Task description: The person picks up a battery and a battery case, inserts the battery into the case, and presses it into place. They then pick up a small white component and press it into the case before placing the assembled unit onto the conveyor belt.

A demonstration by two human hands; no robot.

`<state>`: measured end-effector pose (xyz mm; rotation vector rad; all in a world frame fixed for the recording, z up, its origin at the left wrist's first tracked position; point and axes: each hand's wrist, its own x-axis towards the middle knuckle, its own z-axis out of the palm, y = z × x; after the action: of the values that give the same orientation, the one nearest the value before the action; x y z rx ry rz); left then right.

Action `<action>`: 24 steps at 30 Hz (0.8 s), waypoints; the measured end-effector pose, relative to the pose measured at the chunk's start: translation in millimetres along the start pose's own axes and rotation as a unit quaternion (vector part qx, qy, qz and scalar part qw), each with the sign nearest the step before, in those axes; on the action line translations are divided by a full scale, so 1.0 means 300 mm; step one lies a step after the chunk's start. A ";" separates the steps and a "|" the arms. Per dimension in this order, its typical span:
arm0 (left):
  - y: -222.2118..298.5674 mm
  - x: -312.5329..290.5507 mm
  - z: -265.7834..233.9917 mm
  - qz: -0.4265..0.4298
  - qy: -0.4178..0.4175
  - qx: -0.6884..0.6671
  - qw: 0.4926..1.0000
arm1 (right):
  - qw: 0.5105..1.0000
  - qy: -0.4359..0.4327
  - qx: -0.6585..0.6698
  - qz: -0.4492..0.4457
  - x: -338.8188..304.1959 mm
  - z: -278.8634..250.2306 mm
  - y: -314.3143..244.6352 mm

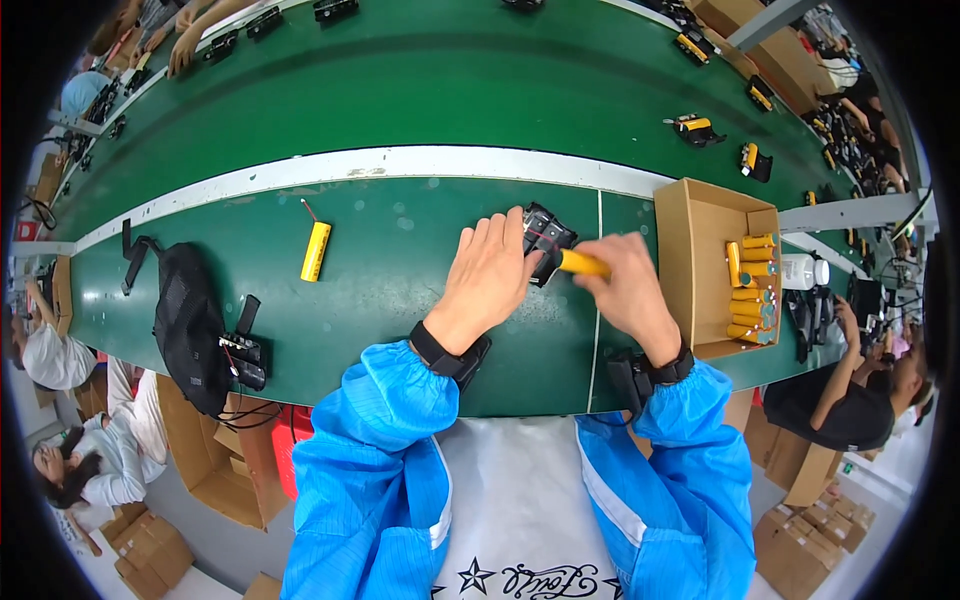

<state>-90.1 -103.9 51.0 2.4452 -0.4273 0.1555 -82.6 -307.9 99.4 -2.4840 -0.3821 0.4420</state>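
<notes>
A black plastic housing point(546, 232) with a thin red wire lies on the green bench in front of me. My left hand point(486, 268) holds its left side, thumb and fingertips against the edge. From the right, my right hand point(628, 283) grips a yellow cylindrical battery point(584, 263), whose left end is at the housing; the fingers are slightly blurred. Whether the battery touches the housing I cannot tell. Another yellow battery point(316, 251), with a red lead at its upper end, lies apart to the left.
A cardboard box point(671, 265) of yellow batteries stands at the right, beside a white bottle point(803, 271). At the left lie a black mesh bag point(190, 320) and a black device point(245, 358). Beyond the white rail point(400, 163), housings with batteries point(694, 130) sit on a green surface. Other people work at both sides.
</notes>
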 end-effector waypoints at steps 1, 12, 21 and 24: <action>0.007 -0.003 0.001 0.004 -0.005 0.003 1.000 | 0.995 0.083 -0.049 -0.029 0.010 0.012 0.007; 0.078 -0.004 0.021 -0.050 -0.017 0.034 0.998 | 0.969 0.238 -0.046 -0.038 0.038 0.061 0.006; 0.079 -0.009 0.027 -0.064 -0.010 0.042 0.997 | 0.991 0.129 0.006 -0.040 0.007 0.007 -0.039; 0.080 -0.011 0.033 -0.071 -0.012 0.028 0.997 | 0.984 0.163 0.009 -0.073 0.009 0.024 -0.040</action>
<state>-101.2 -126.8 56.5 2.5237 -0.2618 0.0794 -85.0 -294.0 100.3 -2.4334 -0.4179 -0.0230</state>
